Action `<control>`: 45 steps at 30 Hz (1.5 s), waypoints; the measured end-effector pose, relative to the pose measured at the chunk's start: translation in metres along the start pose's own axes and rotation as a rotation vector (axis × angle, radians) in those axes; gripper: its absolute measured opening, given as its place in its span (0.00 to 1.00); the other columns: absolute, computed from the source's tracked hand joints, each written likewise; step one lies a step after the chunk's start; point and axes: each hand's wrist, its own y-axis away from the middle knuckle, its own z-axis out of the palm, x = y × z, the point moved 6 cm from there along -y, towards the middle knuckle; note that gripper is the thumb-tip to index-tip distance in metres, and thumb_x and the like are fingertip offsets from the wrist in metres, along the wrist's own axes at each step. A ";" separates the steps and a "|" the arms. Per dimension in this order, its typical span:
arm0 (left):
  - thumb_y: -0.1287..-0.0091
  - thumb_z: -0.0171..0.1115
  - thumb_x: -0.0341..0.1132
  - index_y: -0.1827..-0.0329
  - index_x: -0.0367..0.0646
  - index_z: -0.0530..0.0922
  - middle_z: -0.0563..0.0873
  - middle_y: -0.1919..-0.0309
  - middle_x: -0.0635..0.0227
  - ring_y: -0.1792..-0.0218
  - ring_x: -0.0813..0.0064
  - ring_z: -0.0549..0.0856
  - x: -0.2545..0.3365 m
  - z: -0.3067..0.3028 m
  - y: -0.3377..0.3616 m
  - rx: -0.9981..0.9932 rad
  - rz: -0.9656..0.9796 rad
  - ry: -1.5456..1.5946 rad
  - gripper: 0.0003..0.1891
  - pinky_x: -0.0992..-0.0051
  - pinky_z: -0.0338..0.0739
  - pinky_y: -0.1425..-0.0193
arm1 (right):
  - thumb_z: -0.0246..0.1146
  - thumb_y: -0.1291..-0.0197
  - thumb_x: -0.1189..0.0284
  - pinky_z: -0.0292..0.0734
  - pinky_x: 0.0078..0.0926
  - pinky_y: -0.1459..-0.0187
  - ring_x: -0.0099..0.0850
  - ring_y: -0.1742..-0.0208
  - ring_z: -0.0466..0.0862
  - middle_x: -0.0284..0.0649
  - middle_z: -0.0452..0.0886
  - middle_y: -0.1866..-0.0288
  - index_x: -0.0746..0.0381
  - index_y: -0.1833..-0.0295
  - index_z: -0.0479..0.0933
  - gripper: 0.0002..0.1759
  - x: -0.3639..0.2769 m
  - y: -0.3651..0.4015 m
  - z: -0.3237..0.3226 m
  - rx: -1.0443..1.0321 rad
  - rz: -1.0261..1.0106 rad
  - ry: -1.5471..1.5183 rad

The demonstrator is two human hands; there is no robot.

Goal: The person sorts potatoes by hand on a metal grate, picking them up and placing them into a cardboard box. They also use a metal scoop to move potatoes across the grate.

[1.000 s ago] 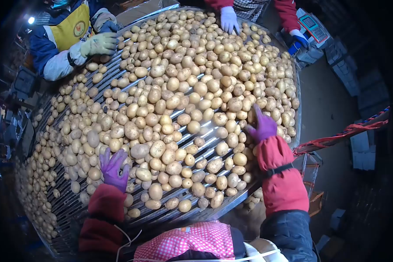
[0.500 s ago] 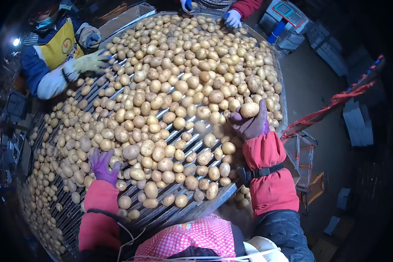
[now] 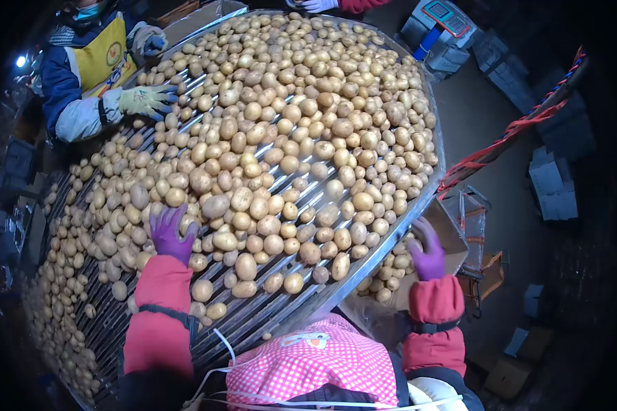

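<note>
My left hand [image 3: 173, 236], in a purple glove, rests among the potatoes [image 3: 241, 198] on the slatted metal table [image 3: 281, 316]. Its fingers are spread, with potatoes touching them. Past the table's right edge, my right hand [image 3: 428, 252], also gloved in purple, hangs over a cardboard box [image 3: 449, 229]. The right fingers are stretched out and no potato shows in them, though the palm side is partly hidden. Several potatoes [image 3: 391, 274] lie in the box beside this hand.
Across the table at the left, a co-worker's gloved hand [image 3: 147, 101] lies over potatoes. Another person's glove [image 3: 319, 5] is at the far edge. A scale [image 3: 447, 18] stands behind, and a red rope [image 3: 507, 130] slants up at the right.
My right hand has moved from above the table, where it held a potato, down and right to the box; the potato no longer shows in it. My left hand stays among the potatoes.
</note>
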 end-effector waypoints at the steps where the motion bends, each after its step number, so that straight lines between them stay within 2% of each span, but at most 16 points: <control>1: 0.44 0.70 0.41 0.41 0.49 0.80 0.82 0.45 0.66 0.36 0.59 0.74 -0.002 0.002 0.002 0.003 0.007 -0.005 0.25 0.49 0.54 0.24 | 0.68 0.44 0.69 0.65 0.43 0.30 0.50 0.29 0.70 0.58 0.70 0.31 0.59 0.36 0.75 0.28 -0.047 -0.008 0.028 -0.065 -0.075 0.061; 2: 0.43 0.69 0.43 0.38 0.49 0.78 0.81 0.44 0.63 0.37 0.56 0.74 0.001 0.002 0.004 -0.005 0.030 -0.036 0.28 0.48 0.55 0.25 | 0.70 0.47 0.71 0.66 0.43 0.31 0.52 0.29 0.70 0.59 0.70 0.31 0.63 0.33 0.73 0.33 -0.071 -0.007 0.059 -0.116 -0.199 0.266; 4: 0.40 0.67 0.44 0.35 0.51 0.76 0.78 0.40 0.61 0.37 0.54 0.74 0.010 0.008 0.013 0.023 -0.007 -0.035 0.28 0.48 0.57 0.26 | 0.73 0.51 0.52 0.59 0.50 0.28 0.58 0.26 0.63 0.60 0.61 0.26 0.51 0.26 0.66 0.45 -0.095 -0.018 0.112 -0.474 -0.123 0.314; 7: 0.37 0.64 0.46 0.33 0.58 0.74 0.72 0.33 0.57 0.35 0.49 0.72 0.039 0.001 0.023 -0.087 -0.039 -0.102 0.28 0.48 0.59 0.28 | 0.68 0.47 0.52 0.68 0.53 0.36 0.57 0.35 0.70 0.56 0.63 0.27 0.50 0.32 0.71 0.37 -0.114 -0.028 0.157 -0.595 -0.283 0.589; 11: 0.39 0.64 0.47 0.35 0.64 0.76 0.69 0.31 0.54 0.31 0.49 0.66 0.093 -0.002 0.022 -0.229 -0.038 0.001 0.26 0.44 0.57 0.28 | 0.64 0.45 0.53 0.66 0.54 0.36 0.55 0.31 0.67 0.52 0.67 0.29 0.46 0.35 0.74 0.30 -0.173 -0.064 0.193 -0.316 -0.600 0.491; 13: 0.43 0.64 0.45 0.35 0.55 0.74 0.71 0.34 0.53 0.30 0.44 0.63 0.126 -0.010 0.020 -0.073 -0.037 -0.004 0.29 0.42 0.53 0.25 | 0.64 0.43 0.53 0.62 0.54 0.32 0.55 0.29 0.66 0.50 0.65 0.26 0.44 0.35 0.74 0.29 -0.234 -0.061 0.239 -0.473 -0.528 0.527; 17: 0.44 0.67 0.49 0.38 0.43 0.74 0.71 0.34 0.50 0.29 0.45 0.64 0.144 0.015 0.059 -0.431 0.007 0.048 0.32 0.40 0.44 0.23 | 0.66 0.46 0.50 0.62 0.60 0.35 0.54 0.30 0.67 0.44 0.70 0.30 0.39 0.38 0.75 0.28 -0.262 -0.066 0.323 -0.422 -0.887 0.486; 19: 0.42 0.66 0.46 0.37 0.44 0.75 0.73 0.35 0.51 0.31 0.47 0.67 0.142 -0.009 0.065 -0.210 -0.008 0.293 0.29 0.45 0.51 0.23 | 0.64 0.46 0.51 0.62 0.61 0.35 0.52 0.30 0.67 0.40 0.69 0.29 0.39 0.40 0.76 0.26 -0.266 -0.092 0.339 -0.424 -0.849 0.576; 20: 0.40 0.65 0.43 0.36 0.45 0.75 0.72 0.34 0.52 0.32 0.47 0.68 0.137 -0.028 0.058 -0.214 -0.049 0.317 0.28 0.49 0.57 0.26 | 0.61 0.40 0.50 0.50 0.65 0.28 0.51 0.20 0.51 0.36 0.55 0.20 0.33 0.31 0.67 0.29 -0.270 -0.108 0.338 -0.696 -0.748 0.698; 21: 0.40 0.65 0.44 0.36 0.46 0.75 0.72 0.33 0.53 0.31 0.47 0.67 0.121 -0.031 0.065 -0.212 -0.116 0.227 0.28 0.48 0.56 0.26 | 0.62 0.41 0.49 0.52 0.69 0.30 0.53 0.21 0.53 0.35 0.56 0.20 0.34 0.33 0.68 0.29 -0.269 -0.122 0.343 -0.776 -0.740 0.736; 25: 0.40 0.65 0.47 0.35 0.49 0.76 0.70 0.31 0.54 0.30 0.47 0.66 0.059 -0.052 0.088 -0.210 -0.299 -0.038 0.29 0.48 0.55 0.26 | 0.63 0.43 0.48 0.56 0.70 0.32 0.53 0.24 0.61 0.37 0.62 0.23 0.37 0.34 0.70 0.30 -0.233 -0.197 0.319 -0.499 -0.595 0.726; 30: 0.40 0.64 0.48 0.33 0.56 0.75 0.71 0.31 0.53 0.32 0.50 0.69 0.049 -0.045 0.095 -0.197 -0.301 -0.023 0.30 0.50 0.58 0.27 | 0.62 0.40 0.49 0.60 0.55 0.29 0.50 0.26 0.66 0.44 0.68 0.27 0.46 0.32 0.70 0.32 -0.213 -0.295 0.292 -0.458 -0.289 0.851; 36: 0.42 0.66 0.48 0.34 0.54 0.76 0.73 0.33 0.52 0.37 0.53 0.74 0.048 -0.050 0.088 -0.188 -0.290 0.005 0.30 0.52 0.64 0.31 | 0.62 0.39 0.51 0.65 0.41 0.30 0.46 0.29 0.71 0.50 0.73 0.32 0.55 0.32 0.72 0.32 -0.137 -0.343 0.276 -0.253 -0.081 0.354; 38: 0.42 0.66 0.48 0.35 0.54 0.76 0.73 0.34 0.52 0.38 0.52 0.75 0.048 -0.046 0.088 -0.167 -0.287 0.011 0.30 0.52 0.66 0.32 | 0.64 0.41 0.49 0.68 0.39 0.32 0.46 0.33 0.75 0.50 0.78 0.36 0.56 0.34 0.74 0.34 -0.169 -0.293 0.285 -0.378 -0.180 0.141; 41: 0.43 0.66 0.47 0.36 0.54 0.77 0.74 0.35 0.51 0.39 0.52 0.76 0.050 -0.044 0.085 -0.176 -0.289 0.024 0.29 0.52 0.68 0.34 | 0.72 0.53 0.53 0.73 0.45 0.39 0.50 0.41 0.77 0.49 0.78 0.42 0.56 0.31 0.65 0.44 -0.213 -0.262 0.318 -0.565 -0.368 0.902; 45: 0.44 0.67 0.47 0.36 0.53 0.77 0.75 0.36 0.51 0.40 0.52 0.77 0.048 -0.050 0.083 -0.187 -0.302 0.012 0.29 0.52 0.69 0.34 | 0.72 0.57 0.58 0.77 0.45 0.50 0.52 0.49 0.80 0.53 0.79 0.52 0.60 0.47 0.72 0.32 -0.243 -0.232 0.330 -0.425 -0.435 0.486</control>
